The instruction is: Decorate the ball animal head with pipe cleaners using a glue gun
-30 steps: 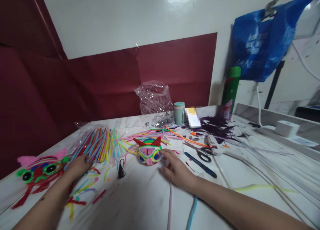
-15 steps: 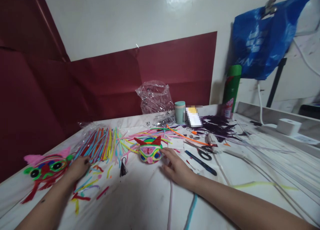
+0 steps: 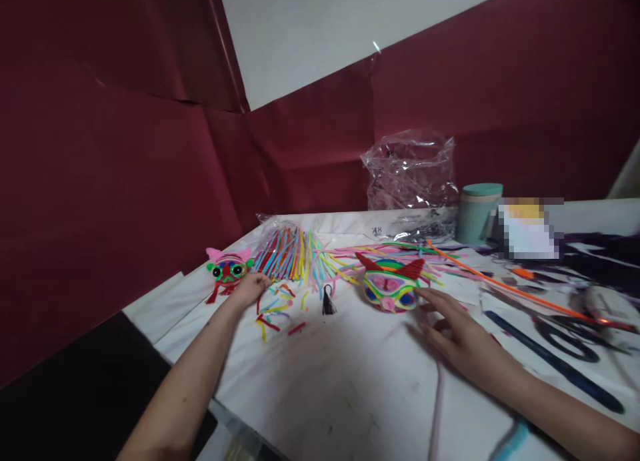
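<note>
A small animal head made of pipe cleaners (image 3: 389, 286), with red ears, blue eyes and a pink nose, sits mid-table. My right hand (image 3: 463, 337) is beside it, fingers apart, fingertips at or very near its right edge. Another pipe-cleaner head (image 3: 229, 271), with pink ears and dark eyes, is at the left. Just right of that one, my left hand (image 3: 251, 289) has its fingers curled at the lower ends of a bundle of coloured pipe cleaners (image 3: 285, 255). What it holds, if anything, cannot be seen. A black tassel (image 3: 328, 302) lies between the hands.
Cut pipe-cleaner scraps (image 3: 275, 311) lie in front of the bundle. At the right are black-handled scissors (image 3: 570, 341), a dark blue flat tool (image 3: 555, 361) and an orange pipe cleaner (image 3: 505, 287). A lidded green cup (image 3: 479, 214) and a clear plastic bag (image 3: 413, 171) stand behind.
My view has turned left, so everything appears further right and the table's left edge shows. Both hands stay close to the same things as before.
</note>
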